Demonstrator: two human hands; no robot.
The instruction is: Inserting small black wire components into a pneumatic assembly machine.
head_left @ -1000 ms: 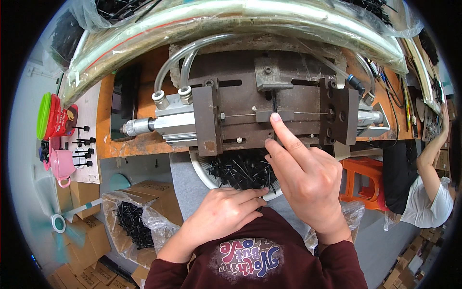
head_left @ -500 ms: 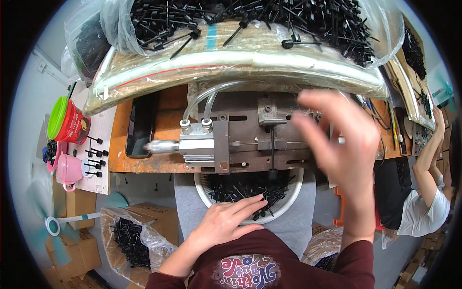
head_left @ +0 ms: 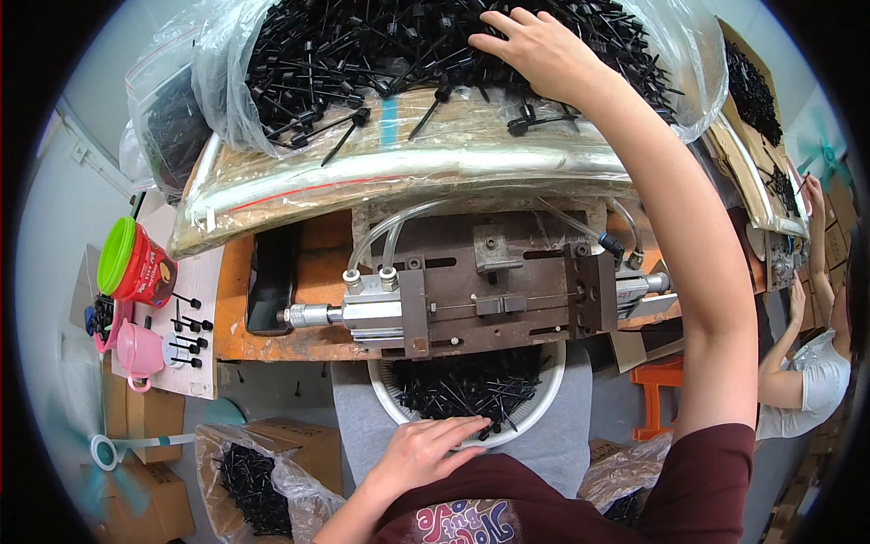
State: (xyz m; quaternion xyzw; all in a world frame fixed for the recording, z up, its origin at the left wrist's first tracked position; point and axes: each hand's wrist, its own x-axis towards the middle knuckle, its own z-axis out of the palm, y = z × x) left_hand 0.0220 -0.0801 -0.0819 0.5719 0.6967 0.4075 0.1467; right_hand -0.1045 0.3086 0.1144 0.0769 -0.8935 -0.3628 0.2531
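Your right hand is spread over the heap of black stemmed parts, back of the front edge of the plastic-wrapped board, its fingers parted and nothing clearly pinched between them. For a clean pick, single out one stem lying on top, close thumb and forefinger on it rather than scooping, and lift it straight so that its neighbours don't come tangled along. The few loose parts near the board's front edge lie apart from the thick of the heap and look the easier ones to take. Mind the clear bag bunched at the heap's left edge, as a stem could snag in it. Your left hand rests at the near rim of the white basket, fingers stretched close together beside the black parts there; whether it grips one, I cannot tell. Steady it low like that, well clear of the metal fixture at the front edge of the worktop. When lifting over, keep your forearm wide of the air hoses and the small centre block.
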